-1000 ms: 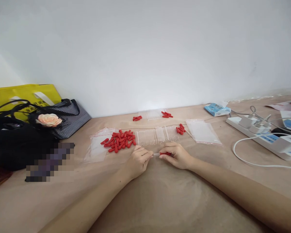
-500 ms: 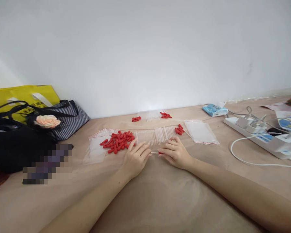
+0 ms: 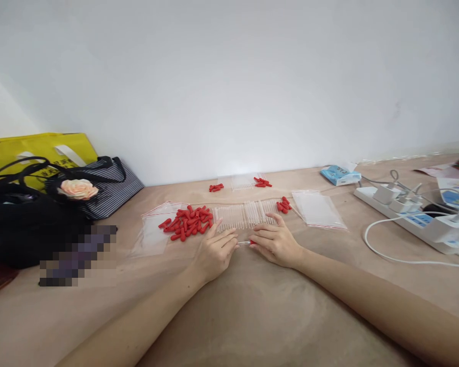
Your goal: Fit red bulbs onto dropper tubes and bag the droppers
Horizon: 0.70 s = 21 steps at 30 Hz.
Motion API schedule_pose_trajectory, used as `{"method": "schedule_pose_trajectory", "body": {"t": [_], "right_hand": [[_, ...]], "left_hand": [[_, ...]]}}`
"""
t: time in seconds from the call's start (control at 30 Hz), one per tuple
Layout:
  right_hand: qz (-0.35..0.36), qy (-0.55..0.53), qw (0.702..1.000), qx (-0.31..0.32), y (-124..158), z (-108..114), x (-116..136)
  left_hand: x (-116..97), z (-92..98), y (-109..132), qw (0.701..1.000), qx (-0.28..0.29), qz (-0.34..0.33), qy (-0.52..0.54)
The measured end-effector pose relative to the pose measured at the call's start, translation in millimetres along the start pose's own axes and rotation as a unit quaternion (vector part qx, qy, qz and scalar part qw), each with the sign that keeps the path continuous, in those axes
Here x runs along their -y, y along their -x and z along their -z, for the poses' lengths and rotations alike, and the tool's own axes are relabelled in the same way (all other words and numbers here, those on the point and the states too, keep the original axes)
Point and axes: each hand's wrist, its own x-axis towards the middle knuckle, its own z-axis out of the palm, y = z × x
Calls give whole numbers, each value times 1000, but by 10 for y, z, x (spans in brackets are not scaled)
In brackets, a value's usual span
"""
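A thin clear tube [image 3: 244, 243] is stretching between the two hands, with the back edge of the tabletop [image 3: 248, 316] well beyond it. It is pointing side to side, about the same way as that back edge. The left hand [image 3: 214, 252] is pinching its left end in narrow fingers, while the pointer finger is sticking out toward the back edge. The right hand [image 3: 275, 243] is holding a red rubber bulb [image 3: 253, 242] at the other end, and its fingers are hiding most of it, so I cannot tell if the tube is going inside. I also cannot tell if one tube or two are showing there. Neither hand is being nearer: the tube is running right from the left fingers and left from the right fingers. Just past the hands, toward the back edge, a row of clear tubes [image 3: 229, 218] is lying, pointing front to back, across the held one. A big pile of red bulbs [image 3: 189, 223] is sitting by the row's left end, next to some plastic bags [image 3: 153, 235]. A small bunch of red bulbs [image 3: 284, 205] is sitting by its right end, and more bags [image 3: 321, 210] are lying farther toward the right edge.
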Motion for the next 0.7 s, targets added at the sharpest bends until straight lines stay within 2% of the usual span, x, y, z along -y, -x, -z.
{"method": "schedule_pose_trajectory", "body": {"t": [0.3, 0.5, 0.7], "right_hand": [[13, -36, 999, 19, -24, -11, -22], [14, -41, 998, 38, -29, -36, -34], [-6, -42, 998, 39, -19, -35, -50]], "left_hand": [[-12, 5, -3, 998, 33, 32, 42], [-6, -9, -5, 997, 31, 40, 50], [-11, 3, -12, 997, 43, 52, 50]]}}
